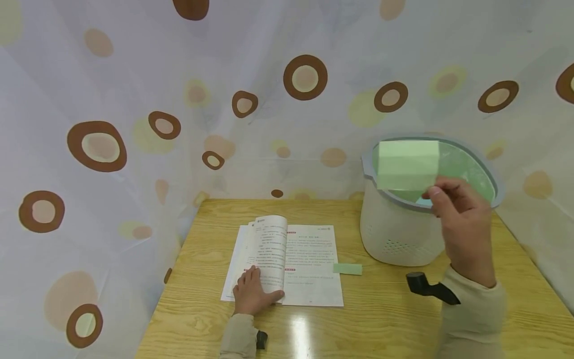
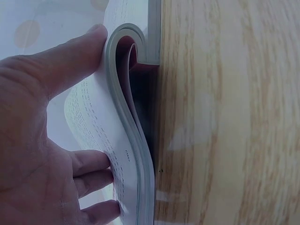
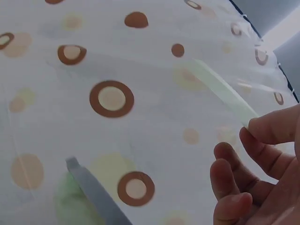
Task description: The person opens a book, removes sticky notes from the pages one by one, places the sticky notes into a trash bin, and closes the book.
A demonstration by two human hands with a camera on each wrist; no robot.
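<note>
In the head view my right hand [image 1: 466, 219] pinches a pale green sheet of paper [image 1: 408, 164] by its lower right corner, between thumb and index finger. Crease lines run across the sheet, which is held up in front of the basket. The right wrist view shows the paper [image 3: 225, 91] nearly edge-on. My left hand [image 1: 252, 293] rests on the left pages of an open book [image 1: 311, 264], fingers on the text and thumb near the spine. Seen from the left wrist, the book's pages [image 2: 129, 112] bulge up in a curve beside the thumb.
A white basket [image 1: 399, 239] with a grey rim and green inside stands at the back right; something light blue shows inside. A light green strip [image 1: 347, 269] sticks out at the book's right edge. The wooden table [image 1: 188, 319] meets a patterned curtain [image 1: 260, 164] behind.
</note>
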